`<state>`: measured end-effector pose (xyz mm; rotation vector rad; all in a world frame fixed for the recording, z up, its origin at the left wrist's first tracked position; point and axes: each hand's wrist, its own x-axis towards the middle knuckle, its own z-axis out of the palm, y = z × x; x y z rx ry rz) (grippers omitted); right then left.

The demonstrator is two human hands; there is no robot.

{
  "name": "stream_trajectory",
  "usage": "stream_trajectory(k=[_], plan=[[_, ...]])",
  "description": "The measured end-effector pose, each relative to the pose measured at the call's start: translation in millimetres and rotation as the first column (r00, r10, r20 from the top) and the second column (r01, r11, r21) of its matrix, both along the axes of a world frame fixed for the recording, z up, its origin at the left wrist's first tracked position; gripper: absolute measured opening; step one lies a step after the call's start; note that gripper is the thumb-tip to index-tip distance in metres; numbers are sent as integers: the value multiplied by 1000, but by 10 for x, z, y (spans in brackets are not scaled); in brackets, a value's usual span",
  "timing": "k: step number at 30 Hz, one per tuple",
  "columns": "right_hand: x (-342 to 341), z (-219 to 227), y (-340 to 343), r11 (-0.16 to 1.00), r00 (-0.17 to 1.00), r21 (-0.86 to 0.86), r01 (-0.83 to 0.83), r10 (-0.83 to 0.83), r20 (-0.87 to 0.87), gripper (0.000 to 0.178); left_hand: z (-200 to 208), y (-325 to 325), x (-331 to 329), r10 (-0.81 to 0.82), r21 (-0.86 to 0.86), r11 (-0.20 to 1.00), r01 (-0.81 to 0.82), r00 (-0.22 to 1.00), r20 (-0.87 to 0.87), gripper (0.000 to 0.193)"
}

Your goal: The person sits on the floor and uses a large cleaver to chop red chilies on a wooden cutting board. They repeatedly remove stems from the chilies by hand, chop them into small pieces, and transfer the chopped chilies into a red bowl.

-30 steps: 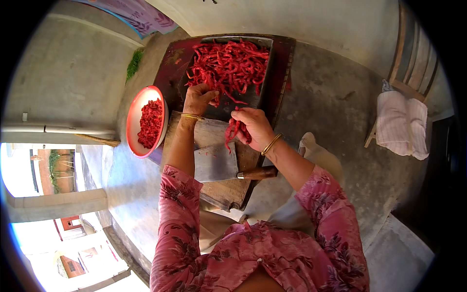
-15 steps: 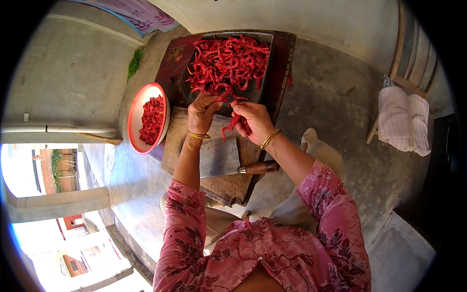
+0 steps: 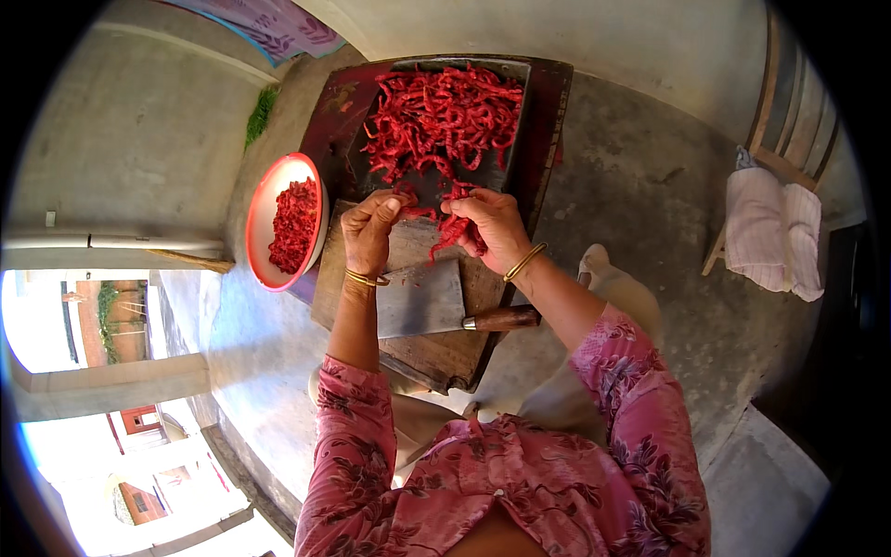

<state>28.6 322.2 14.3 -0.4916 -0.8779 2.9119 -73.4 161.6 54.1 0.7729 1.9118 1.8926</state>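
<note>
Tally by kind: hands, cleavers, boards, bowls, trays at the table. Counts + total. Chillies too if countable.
Hands: 2 (left hand, right hand)
Cleaver: 1
Cutting board: 1
Bowl: 1
Tray: 1
Total: 6
Red chillies left out: too many overlap to count.

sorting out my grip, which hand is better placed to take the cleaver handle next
Probably the right hand: the wooden handle of the cleaver lies toward its side. It would have to free itself of red chillies first, but the left hand, farther off, also holds one.
</note>
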Motion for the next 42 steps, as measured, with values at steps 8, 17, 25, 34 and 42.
stream_trajectory(k=[8,17,25,34,42], plan=[[48,49,-51,991,992,-37,-129,129,2,10,12,-20,-75,-53,274,961,-27,959,279,20],[9,-81,-54,986,987,-82,-146,139,-85,15,-10,113,247,25,-112,993,-34,997,-78,21],[31,-107,-96,975,982,-143,-169,154,-110,15,55,162,504,-78,-242,970,3,950,-303,16],[31,-53,-50,996,997,-47,-79,78,-26,10,-260,-151,-621,-42,-602,764,-234,912,-408,21],[-7,-28,-18,999,1000,-22,-23,23,-4,8,-542,81,-882,-352,-822,511,-253,810,-469,27]])
